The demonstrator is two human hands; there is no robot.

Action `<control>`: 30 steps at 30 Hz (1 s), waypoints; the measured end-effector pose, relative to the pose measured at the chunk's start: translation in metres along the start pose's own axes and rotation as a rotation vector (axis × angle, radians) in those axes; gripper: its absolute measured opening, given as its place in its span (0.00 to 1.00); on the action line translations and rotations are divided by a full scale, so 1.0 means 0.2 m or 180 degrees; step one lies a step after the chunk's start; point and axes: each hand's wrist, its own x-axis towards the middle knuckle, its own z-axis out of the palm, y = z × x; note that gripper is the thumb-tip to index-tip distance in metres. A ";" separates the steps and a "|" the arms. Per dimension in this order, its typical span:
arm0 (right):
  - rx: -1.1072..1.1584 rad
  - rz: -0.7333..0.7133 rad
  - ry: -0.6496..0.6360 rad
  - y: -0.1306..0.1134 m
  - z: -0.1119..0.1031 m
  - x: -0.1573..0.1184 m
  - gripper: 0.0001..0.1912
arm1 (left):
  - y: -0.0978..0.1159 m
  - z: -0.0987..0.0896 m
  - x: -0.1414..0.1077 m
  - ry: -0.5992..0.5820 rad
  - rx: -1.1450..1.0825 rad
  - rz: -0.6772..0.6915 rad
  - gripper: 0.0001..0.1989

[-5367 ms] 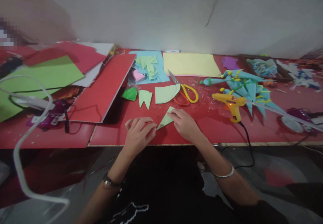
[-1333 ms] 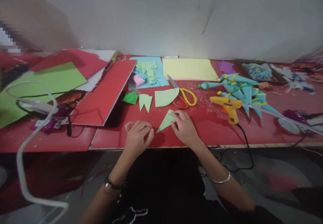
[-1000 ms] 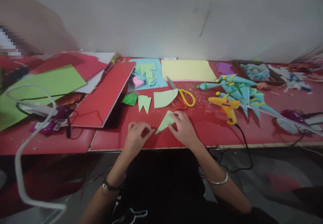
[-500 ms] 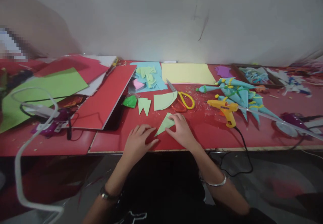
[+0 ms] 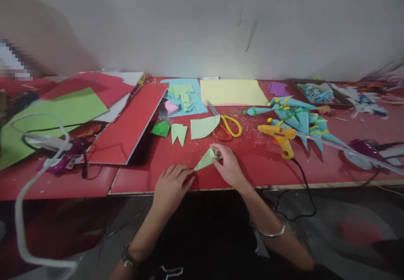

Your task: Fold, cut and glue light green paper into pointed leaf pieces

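1. The right hand [image 5: 229,165] grips a pale green paper cone [image 5: 203,161], fingers hiding part of its wide end.
2. The cone is between both hands, over the desk [image 5: 135,183].
3. The left hand [image 5: 172,185], thumb and fingers parted, is at the cone's tip; contact is unclear.
4. A brown tray [image 5: 343,99] holds bluish scraps [image 5: 317,93], individually indistinct.

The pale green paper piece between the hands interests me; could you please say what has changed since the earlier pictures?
The pale green paper piece, a flat triangle earlier, is now curled into a cone, its wide end held in the right hand. The left hand has come in to its pointed tip. The metal scissors with yellow and red handles and the yellow glue gun lie as before.
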 end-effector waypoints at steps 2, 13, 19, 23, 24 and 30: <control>0.0225 0.0071 0.0068 0.00 0.00 0.00 0.17 | 0.00 0.00 0.00 -0.0011 -0.0036 -0.0022 0.06; 0.0637 0.0247 0.0159 -0.01 -0.02 -0.04 0.10 | -0.02 -0.01 0.00 -0.0273 -0.0600 -0.0449 0.05; 0.0783 0.0230 0.0212 -0.06 -0.08 -0.04 0.08 | 0.00 0.00 0.06 -0.0327 -0.1215 -0.0763 0.10; 0.0797 0.0115 0.0294 -0.07 -0.08 -0.04 0.08 | 0.01 -0.02 0.09 -0.0353 -0.1361 -0.0536 0.07; 0.0788 0.0118 0.0360 -0.06 -0.08 -0.04 0.08 | 0.01 -0.03 0.10 -0.0295 -0.1443 -0.0583 0.08; 0.1590 0.0586 0.0759 -0.02 -0.03 -0.01 0.22 | 0.02 -0.05 0.12 -0.0112 -0.2388 -0.1433 0.14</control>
